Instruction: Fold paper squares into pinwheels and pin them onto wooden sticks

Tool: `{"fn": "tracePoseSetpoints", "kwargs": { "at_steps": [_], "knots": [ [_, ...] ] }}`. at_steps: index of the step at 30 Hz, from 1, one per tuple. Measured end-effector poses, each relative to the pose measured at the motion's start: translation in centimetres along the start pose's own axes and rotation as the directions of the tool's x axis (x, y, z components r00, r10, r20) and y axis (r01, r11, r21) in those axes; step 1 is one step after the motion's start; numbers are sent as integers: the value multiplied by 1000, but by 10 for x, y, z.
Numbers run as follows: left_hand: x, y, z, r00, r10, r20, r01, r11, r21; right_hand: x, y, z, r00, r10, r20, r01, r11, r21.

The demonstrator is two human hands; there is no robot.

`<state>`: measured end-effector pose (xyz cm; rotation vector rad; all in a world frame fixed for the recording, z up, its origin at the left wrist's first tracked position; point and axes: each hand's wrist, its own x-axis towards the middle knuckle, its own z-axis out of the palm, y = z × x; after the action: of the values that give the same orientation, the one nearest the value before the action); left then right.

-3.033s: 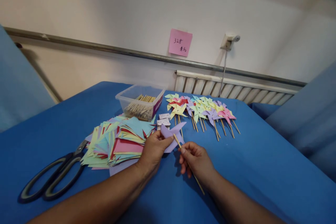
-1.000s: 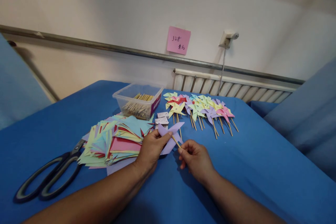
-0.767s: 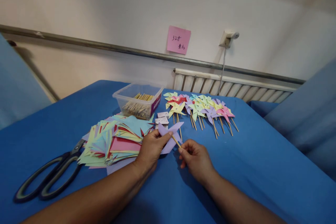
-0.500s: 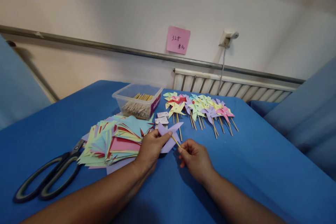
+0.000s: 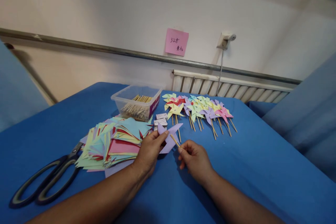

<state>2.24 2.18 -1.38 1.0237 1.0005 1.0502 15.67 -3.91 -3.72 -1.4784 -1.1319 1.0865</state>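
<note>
A purple paper pinwheel (image 5: 170,136) lies near the middle of the blue table (image 5: 257,161). My left hand (image 5: 150,150) pinches its centre with thumb and fingers. My right hand (image 5: 195,159) is closed on a thin wooden stick (image 5: 175,140) whose tip meets the pinwheel's centre. A pile of cut coloured paper squares (image 5: 115,141) sits just left of my left hand.
A row of finished pinwheels on sticks (image 5: 198,109) lies behind my hands. A clear tub of wooden sticks (image 5: 136,102) stands at the back, small white boxes (image 5: 160,119) beside it. Large black scissors (image 5: 42,182) lie at the left. A radiator (image 5: 231,89) runs along the wall.
Over three seconds my right hand has slid up the stick until only its tip shows. In the last second both hands have barely moved; the view shifted slightly.
</note>
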Motion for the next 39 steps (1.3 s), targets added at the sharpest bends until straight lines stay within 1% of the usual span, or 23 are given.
{"fn": "tracePoseSetpoints", "kwargs": {
  "at_steps": [3,9,14,19,24,28,31,34,37,39],
  "knots": [
    [-1,0,0,1000,-13,-15,13,1000,-12,-1,-2,1,1000,8,-3,-8,1000,23],
    [-1,-1,-2,998,-28,50,28,1000,-7,-3,-4,1,1000,-14,3,14,1000,11],
    [-1,-1,-2,998,-19,58,21,999,-26,-3,-3,1,1000,-22,-3,22,1000,21],
    [-4,2,0,997,-28,72,34,995,-92,-2,-3,0,1000,-11,7,11,999,30],
    [-5,5,1,999,-33,43,39,989,-145,0,-1,0,1000,-16,-3,16,1000,21],
    [-4,4,-1,992,-17,129,43,978,-204,0,-1,0,1000,-15,-7,15,1000,27],
    [-3,3,-2,988,-28,154,60,977,-207,0,-1,0,1000,-25,-11,25,999,33],
    [-4,4,-1,991,-19,135,46,978,-205,-1,-2,0,999,-31,-14,31,999,36],
    [-5,6,2,997,-2,75,15,983,-184,-1,-2,0,999,-40,-13,40,999,24],
    [-5,6,2,999,-20,36,25,988,-154,-1,-2,0,999,-48,-14,49,999,17]
  ]
}}
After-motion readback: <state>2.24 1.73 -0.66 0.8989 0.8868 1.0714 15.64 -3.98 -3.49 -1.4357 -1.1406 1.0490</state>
